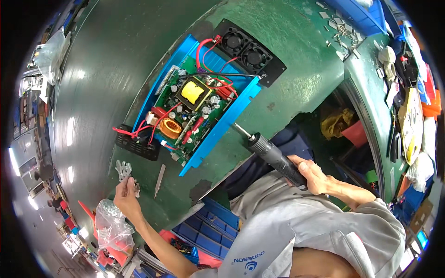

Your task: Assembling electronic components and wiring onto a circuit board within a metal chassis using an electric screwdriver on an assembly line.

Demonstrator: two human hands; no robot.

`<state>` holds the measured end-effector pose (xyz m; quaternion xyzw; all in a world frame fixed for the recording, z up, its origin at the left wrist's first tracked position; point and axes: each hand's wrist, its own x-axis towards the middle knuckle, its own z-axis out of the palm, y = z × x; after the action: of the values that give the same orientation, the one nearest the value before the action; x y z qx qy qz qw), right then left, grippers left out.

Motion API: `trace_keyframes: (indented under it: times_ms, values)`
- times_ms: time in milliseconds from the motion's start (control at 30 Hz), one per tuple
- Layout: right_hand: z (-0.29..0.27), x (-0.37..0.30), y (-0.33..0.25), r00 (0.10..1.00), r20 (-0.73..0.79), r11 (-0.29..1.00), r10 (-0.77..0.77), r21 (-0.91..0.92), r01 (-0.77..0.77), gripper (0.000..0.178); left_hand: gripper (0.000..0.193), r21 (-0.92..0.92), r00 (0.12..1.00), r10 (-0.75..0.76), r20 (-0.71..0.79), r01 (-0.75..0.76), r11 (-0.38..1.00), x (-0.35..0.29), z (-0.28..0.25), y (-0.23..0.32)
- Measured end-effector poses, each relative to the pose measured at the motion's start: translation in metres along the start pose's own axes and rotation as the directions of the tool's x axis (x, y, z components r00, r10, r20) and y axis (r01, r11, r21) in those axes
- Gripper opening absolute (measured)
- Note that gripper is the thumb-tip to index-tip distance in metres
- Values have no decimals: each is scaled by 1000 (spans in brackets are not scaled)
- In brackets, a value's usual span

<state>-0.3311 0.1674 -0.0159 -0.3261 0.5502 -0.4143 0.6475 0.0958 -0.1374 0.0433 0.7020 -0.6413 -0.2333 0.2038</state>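
My right hand is wrapped round a black electric screwdriver, its bit pointing up and left toward a blue metal housing. Inside that housing lies a green circuit board with a yellow transformer, a copper-wound coil and red wires. A black end plate with two fans sits at its far end, wired to the board. Another black vented plate lies at its near left end. My left hand is closed in a pinch beside small silvery metal pieces; what its fingertips hold is too small to name.
Metal tweezers lie on the green bench right of my left hand. A clear plastic bag is near my left forearm. Loose small parts and a blue bin stand far right. Blue trays sit below the bench edge.
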Motion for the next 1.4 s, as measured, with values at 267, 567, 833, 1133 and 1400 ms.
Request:
trace_keyframes:
  times_ms: [267,567,833,1133,1400]
  values:
    - [5,-6,1,1000,-1,1000,-2,24,2,66,21,542,896,445,12,-379,750,-13,10,21]
    - [12,-5,-12,1000,8,999,18,-41,-17,55,25,-286,897,425,123,-378,880,-43,56,158]
    - [16,-1,-23,994,-77,995,-79,-71,74,55,24,-197,791,535,296,-497,845,-53,105,216]
    - [17,4,-15,990,-67,991,-124,-58,121,55,11,46,545,723,424,-811,583,-47,121,227]
    - [6,12,-20,999,-5,998,-54,39,54,58,11,119,429,770,472,-897,426,-38,123,231]
